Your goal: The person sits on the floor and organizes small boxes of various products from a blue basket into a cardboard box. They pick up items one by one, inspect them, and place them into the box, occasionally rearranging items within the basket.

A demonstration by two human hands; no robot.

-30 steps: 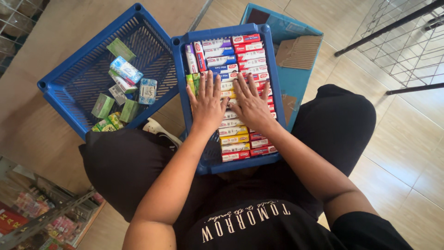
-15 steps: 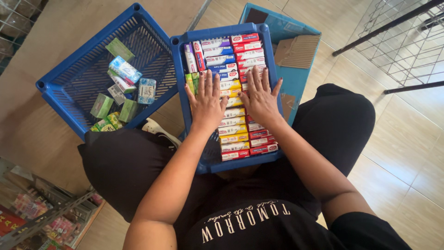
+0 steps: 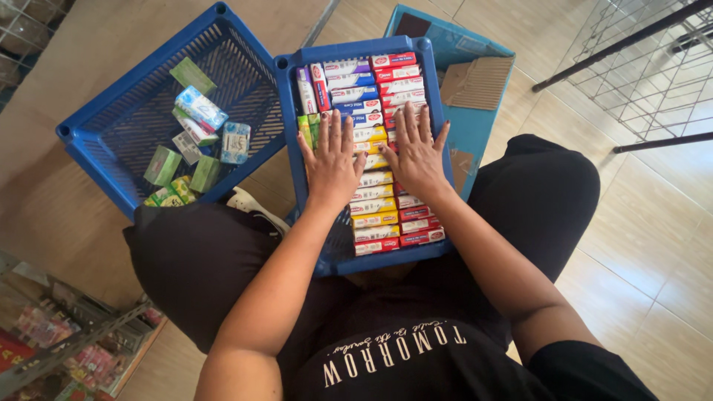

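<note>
You sit low with a blue plastic basket (image 3: 288,111) balanced on your lap, so your thighs carry it and both hands stay free. Your left hand (image 3: 331,165) and your right hand (image 3: 413,156) lie flat, palms down and fingers spread, on the rows of long toothpaste boxes (image 3: 375,219) packed inside it; neither hand closes round anything, they only press on the box tops, which keeps the stacked rows level and tight against each other. The boxes lie on their long sides in two columns, red and white ones at the far end, yellow ones in the middle under your palms, red ones again at the near end, and a few stand on edge along the left wall beside green boxes (image 3: 305,128). That tight packing explains why the rows hold their shape without dividers. To your left a second blue basket (image 3: 111,111) sits on the floor, touching the first at its corner, with only a loose scatter of small cartons (image 3: 199,108) in green, white and light blue, lying at odd angles. Beyond the lap basket a flattened blue carton (image 3: 475,126) lies on the tiled floor (image 3: 646,238), and a wire rack (image 3: 639,67) stands well apart on your right.
</note>
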